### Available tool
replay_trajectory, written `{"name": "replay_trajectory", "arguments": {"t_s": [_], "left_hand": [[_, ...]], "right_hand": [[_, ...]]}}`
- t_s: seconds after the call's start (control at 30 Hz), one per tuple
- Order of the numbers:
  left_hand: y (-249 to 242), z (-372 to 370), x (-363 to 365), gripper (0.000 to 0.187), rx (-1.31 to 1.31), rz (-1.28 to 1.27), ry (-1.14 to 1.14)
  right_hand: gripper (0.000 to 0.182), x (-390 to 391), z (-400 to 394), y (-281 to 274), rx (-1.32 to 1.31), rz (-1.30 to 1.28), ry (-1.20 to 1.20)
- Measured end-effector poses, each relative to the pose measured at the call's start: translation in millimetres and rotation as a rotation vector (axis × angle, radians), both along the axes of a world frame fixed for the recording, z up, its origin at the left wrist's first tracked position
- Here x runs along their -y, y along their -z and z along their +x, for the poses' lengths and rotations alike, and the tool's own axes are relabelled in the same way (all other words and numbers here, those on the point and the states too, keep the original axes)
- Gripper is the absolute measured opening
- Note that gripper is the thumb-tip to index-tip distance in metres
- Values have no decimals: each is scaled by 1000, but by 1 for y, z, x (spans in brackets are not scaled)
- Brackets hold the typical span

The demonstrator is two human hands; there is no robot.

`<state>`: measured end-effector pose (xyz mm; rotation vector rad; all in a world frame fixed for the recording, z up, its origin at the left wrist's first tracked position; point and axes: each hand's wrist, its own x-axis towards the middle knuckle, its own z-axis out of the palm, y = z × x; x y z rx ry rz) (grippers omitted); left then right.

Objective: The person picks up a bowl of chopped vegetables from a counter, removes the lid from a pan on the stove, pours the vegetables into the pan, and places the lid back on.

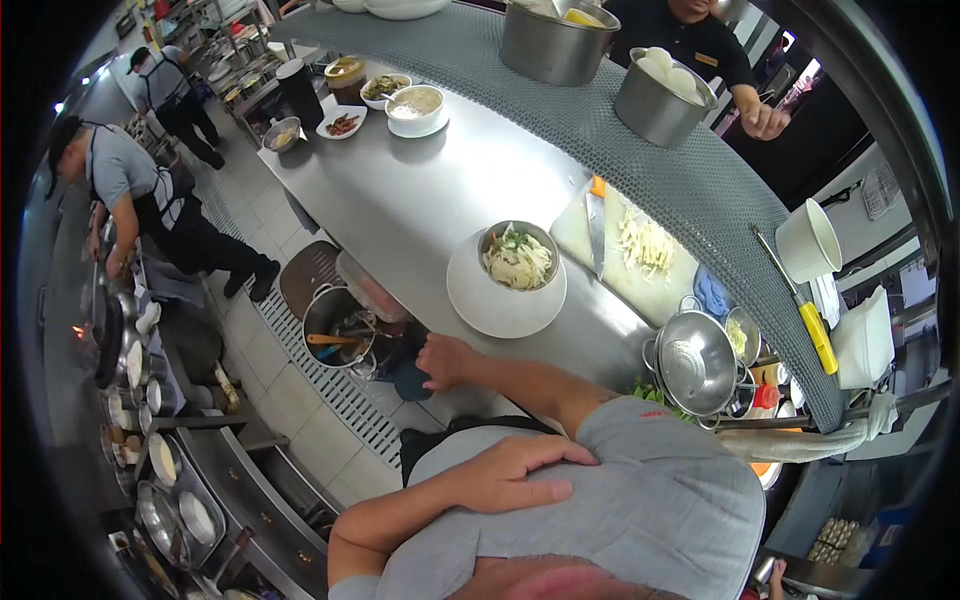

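My left hand (525, 475) lies flat on the chest of my grey shirt (640, 500), fingers apart and holding nothing. At the counter's near edge my right hand (445, 362) has its fingers curled beside a dark object (410, 380); what they hold, if anything, is hidden. Beyond it a wide white plate (470, 290) carries a metal bowl (492, 236) of pale shredded food topped with green bits. A knife (596, 235) and pale shreds (645, 245) rest on a white cutting board (625, 285).
Small dishes, a white soup bowl (413, 106) and jars stand at the counter's far end. Colanders (692, 362) stand at right, below a raised shelf (640, 165). A pot (340, 325) with utensils is below the counter. Co-workers (140, 190) stand left; another person's hand (765, 120) is across the shelf.
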<state>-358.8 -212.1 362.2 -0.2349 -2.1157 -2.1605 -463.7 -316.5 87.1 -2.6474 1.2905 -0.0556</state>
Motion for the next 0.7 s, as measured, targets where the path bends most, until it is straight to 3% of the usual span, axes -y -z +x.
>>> {"name": "replay_trajectory", "arguments": {"t_s": [0.3,0.6,0.7], "left_hand": [[43,-3,-11,38,186,202,109],[49,-5,-19,40,133,139,70],[45,-11,-14,42,130,113,149]], "right_hand": [[40,0,2,-3,14,1,17],[40,-2,3,-1,4,-22,16],[40,-2,1,-1,-2,-5,11]]}}
